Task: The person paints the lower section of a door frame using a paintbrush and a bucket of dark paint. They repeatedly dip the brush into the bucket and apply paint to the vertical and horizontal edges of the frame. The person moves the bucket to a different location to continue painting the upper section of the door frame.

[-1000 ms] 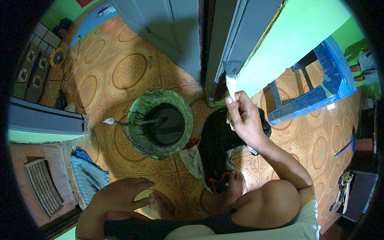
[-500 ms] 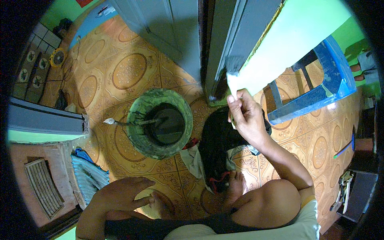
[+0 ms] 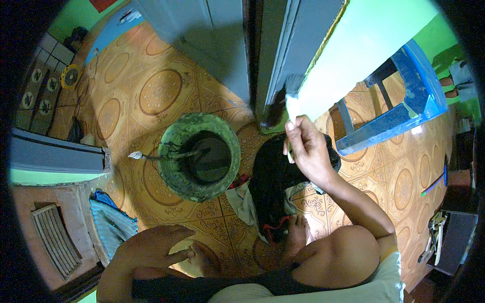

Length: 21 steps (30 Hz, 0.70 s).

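My right hand (image 3: 308, 149) grips a paintbrush (image 3: 293, 103) by its handle, bristles pointing up. Its dark bristles touch the grey door frame (image 3: 298, 48) close to the edge of the pale green wall (image 3: 348, 60). My left hand (image 3: 159, 245) is low on the left, fingers stretched out and holding nothing, near my bent leg. Between my hands and the door stands a green, paint-smeared bucket (image 3: 172, 134) with a dark inside. A second brush (image 3: 151, 157) lies across its rim, its pale end jutting out left.
A dark cloth (image 3: 275, 177) lies on the patterned tile floor (image 3: 161, 93) before my foot. Beyond the wall edge, a blue frame-like piece of furniture (image 3: 391, 126) stands at right. A grey door (image 3: 212, 45) is behind the bucket. A yellow round fan (image 3: 70, 76) sits far left.
The brush in my right hand has slid slightly down along the door frame. My left hand stays almost in place. The whole view has shifted a little.
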Available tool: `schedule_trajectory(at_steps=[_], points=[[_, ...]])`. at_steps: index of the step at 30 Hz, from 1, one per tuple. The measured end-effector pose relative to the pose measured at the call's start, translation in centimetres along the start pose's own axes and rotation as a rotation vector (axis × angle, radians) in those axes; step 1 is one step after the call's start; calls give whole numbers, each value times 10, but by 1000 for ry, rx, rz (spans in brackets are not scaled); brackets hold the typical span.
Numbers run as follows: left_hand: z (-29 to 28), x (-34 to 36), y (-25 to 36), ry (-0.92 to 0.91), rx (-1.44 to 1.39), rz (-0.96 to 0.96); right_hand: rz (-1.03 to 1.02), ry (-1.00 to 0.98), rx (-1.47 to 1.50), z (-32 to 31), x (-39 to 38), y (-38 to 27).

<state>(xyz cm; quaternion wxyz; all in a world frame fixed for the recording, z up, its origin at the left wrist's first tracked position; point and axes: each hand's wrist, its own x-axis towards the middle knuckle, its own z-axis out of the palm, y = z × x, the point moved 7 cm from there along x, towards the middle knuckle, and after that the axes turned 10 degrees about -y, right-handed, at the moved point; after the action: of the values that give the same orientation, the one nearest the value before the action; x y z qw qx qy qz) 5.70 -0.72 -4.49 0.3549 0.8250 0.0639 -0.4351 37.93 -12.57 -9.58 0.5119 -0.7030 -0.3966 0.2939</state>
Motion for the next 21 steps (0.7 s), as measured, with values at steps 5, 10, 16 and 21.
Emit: schedule_trajectory(at_steps=[5, 10, 16, 21], points=[[-4, 1, 3, 24, -19, 59, 103, -107, -71, 12, -20, 13], [2, 5, -2, 1, 47, 13, 8, -70, 2, 10, -16, -19], [1, -2, 1, -4, 21, -42, 18, -114, 218, 19, 0, -1], [-3, 9, 3, 30, 76, 119, 60, -125, 138, 11, -21, -5]])
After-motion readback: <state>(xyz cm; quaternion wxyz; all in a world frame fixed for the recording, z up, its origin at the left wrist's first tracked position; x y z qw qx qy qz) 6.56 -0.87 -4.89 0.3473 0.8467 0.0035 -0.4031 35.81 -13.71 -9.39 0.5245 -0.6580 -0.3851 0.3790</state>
